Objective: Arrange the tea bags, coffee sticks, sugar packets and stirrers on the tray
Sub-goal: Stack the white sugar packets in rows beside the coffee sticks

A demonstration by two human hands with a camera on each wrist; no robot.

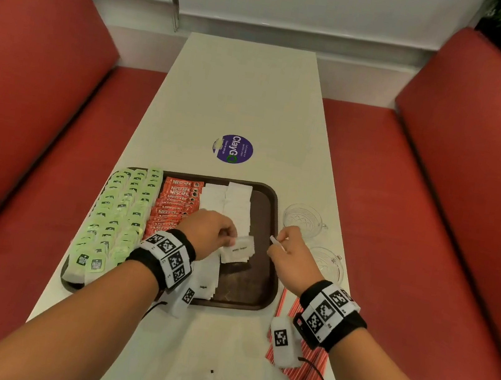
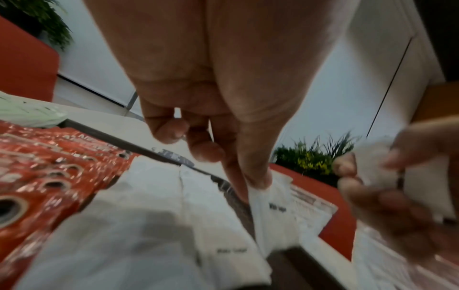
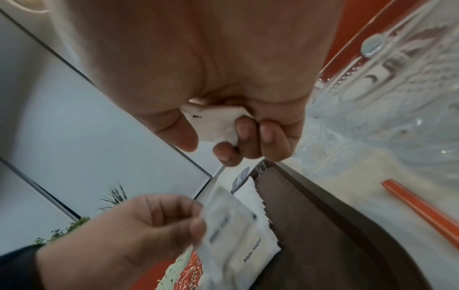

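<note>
Hands first: the left hand (image 1: 209,232) pinches a white sugar packet (image 1: 241,248) low over the tray (image 1: 260,303); the right hand (image 1: 289,255) grips a spare packet (image 3: 213,123). Best laid flat, overlapping the sugar row (image 1: 233,207) beside the coffee sticks (image 1: 174,204). Stirrers (image 1: 308,373) wait on the bench (image 1: 241,96).

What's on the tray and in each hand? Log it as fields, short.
tray: brown, on white table
tea bags: green rows, tray's left part
coffee sticks: red, right of tea bags
sugar packets: white, right of coffee sticks
left hand: pinches a sugar packet over tray
right hand: grips another white packet
stirrers: red, on table, off tray
</note>
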